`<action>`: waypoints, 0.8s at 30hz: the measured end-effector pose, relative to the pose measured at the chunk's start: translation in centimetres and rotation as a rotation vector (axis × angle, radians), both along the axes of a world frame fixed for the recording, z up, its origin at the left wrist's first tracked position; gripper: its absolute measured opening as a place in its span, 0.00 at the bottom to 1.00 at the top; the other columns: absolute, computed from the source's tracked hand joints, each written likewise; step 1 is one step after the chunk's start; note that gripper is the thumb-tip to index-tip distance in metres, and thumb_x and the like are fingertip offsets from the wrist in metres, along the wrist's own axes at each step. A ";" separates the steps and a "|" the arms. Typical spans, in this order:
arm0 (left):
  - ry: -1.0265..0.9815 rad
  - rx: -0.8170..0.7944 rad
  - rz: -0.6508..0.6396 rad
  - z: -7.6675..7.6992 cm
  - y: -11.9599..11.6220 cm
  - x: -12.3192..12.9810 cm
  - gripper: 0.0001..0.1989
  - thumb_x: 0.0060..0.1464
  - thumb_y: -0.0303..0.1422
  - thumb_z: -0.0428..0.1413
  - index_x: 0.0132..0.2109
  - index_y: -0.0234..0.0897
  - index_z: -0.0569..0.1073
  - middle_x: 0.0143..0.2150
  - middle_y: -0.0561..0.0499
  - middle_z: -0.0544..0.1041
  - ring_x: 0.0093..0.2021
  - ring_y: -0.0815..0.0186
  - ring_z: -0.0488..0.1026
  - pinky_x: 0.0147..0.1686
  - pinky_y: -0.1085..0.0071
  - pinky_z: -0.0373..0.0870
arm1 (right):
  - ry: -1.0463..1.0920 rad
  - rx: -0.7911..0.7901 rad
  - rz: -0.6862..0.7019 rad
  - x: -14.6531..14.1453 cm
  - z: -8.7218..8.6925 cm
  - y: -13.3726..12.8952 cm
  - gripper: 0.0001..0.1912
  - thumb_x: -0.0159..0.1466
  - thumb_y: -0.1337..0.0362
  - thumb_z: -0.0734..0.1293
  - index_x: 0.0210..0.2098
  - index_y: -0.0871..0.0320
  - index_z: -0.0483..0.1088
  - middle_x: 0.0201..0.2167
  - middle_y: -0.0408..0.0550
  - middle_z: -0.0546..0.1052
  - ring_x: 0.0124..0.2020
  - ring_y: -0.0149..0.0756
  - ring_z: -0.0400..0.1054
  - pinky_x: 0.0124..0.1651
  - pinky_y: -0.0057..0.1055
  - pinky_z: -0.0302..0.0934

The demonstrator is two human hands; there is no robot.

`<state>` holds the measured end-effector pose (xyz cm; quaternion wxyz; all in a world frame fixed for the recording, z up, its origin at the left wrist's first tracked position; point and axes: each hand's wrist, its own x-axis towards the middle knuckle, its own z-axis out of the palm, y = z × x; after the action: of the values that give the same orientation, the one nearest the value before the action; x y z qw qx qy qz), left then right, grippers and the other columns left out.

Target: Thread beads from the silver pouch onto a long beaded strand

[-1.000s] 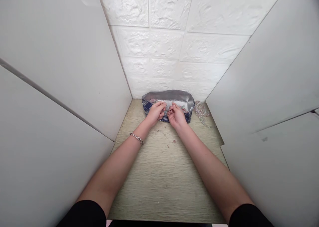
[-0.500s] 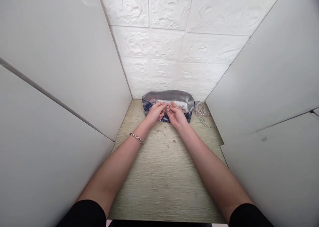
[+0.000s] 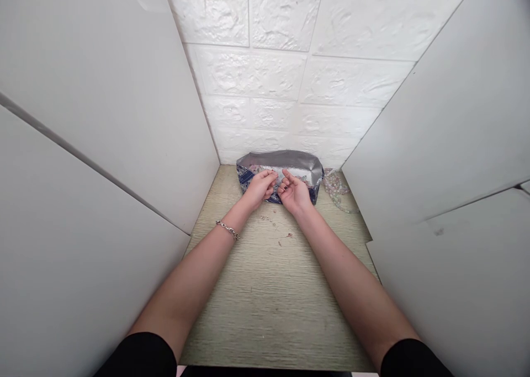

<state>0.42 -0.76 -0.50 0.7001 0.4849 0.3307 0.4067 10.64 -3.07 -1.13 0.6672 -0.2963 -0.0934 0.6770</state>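
Note:
An open bag (image 3: 279, 157) with a silver lining and a dark blue outside lies against the wall, with small beads inside. Over its front edge, my left hand (image 3: 260, 189) pinches thumb and fingertips together; whatever is between them is too small to make out. Close beside it, my right hand (image 3: 296, 195) is turned palm up with fingers curled and the thumb raised apart. A tiny dark piece (image 3: 285, 187), perhaps a bead, shows at its fingers. Any thread between the hands is too fine to see.
Strings of pale pink and green beads (image 3: 336, 189) lie right of the bag. Several loose bits (image 3: 289, 235) are scattered on the wooden tabletop (image 3: 273, 299). White panels (image 3: 165, 117) rise on both sides, and a white brick-patterned wall (image 3: 273, 73) closes the back.
My right hand's thumb has lifted away from its fingers, which have curled in more, and a dark piece now shows there. My left hand stays pinched in nearly the same place.

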 end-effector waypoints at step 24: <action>0.117 0.013 -0.010 0.1 -0.3 0.0 0.09 0.44 0.34 0.53 0.26 0.35 0.62 0.13 0.61 0.53 0.10 0.81 0.47 0.11 0.80 0.39 | 0.010 0.048 -0.016 -0.7 0.2 -0.2 0.15 0.61 0.62 0.56 0.20 0.59 0.51 0.11 0.33 0.52 0.10 0.17 0.43 0.13 0.16 0.42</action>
<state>0.42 -1.06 -0.38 0.6783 0.5140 0.3659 0.3766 9.92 -3.27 -0.93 0.6799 -0.2775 -0.1040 0.6708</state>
